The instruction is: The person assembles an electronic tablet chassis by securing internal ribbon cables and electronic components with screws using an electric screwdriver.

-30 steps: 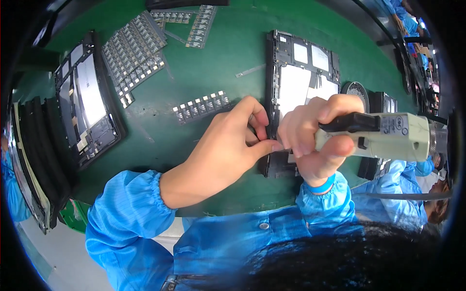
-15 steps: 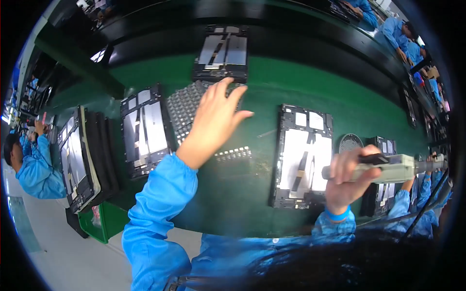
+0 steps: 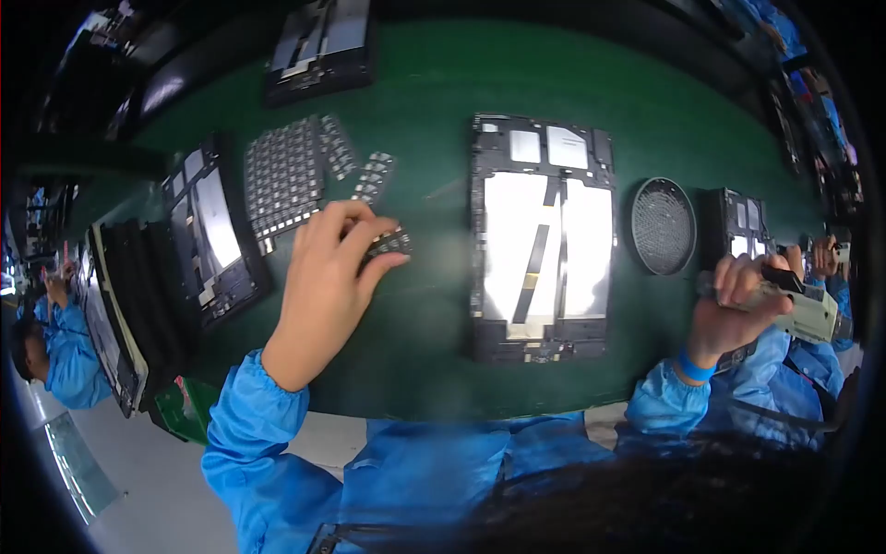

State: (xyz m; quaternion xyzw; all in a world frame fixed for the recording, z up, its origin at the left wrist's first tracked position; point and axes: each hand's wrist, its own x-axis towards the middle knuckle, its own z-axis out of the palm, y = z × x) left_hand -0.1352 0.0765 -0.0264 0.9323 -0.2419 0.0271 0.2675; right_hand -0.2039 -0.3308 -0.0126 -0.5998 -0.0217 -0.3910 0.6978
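My left hand (image 3: 328,272) pinches a small dark strip of shiny parts (image 3: 389,243) between thumb and fingers, just above the green table. Beside it lie a large sheet of the same small parts (image 3: 281,175) and two loose strips, one of them a short strip (image 3: 374,177). My right hand (image 3: 734,300) is wrapped round a pale electric screwdriver (image 3: 808,312), held level at the right. Between my hands an opened tablet (image 3: 494,249) lies flat, with silvery battery panels and a dark ribbon cable showing. Right of it sits a round dish (image 3: 664,226) with small bits inside, too small to tell.
More opened tablets lie around: a tablet (image 3: 214,231) at left, a stack (image 3: 318,74) at the back and another (image 3: 738,222) at right. Dark tablets stand at the far left, above a green bin (image 3: 189,406). A co-worker (image 3: 69,351) sits at left; another's sleeve shows at right.
The view has shifted. My left hand has come down from over the parts sheet and closed on a strip. My right hand, still holding the screwdriver, has moved right, away from the tablet.
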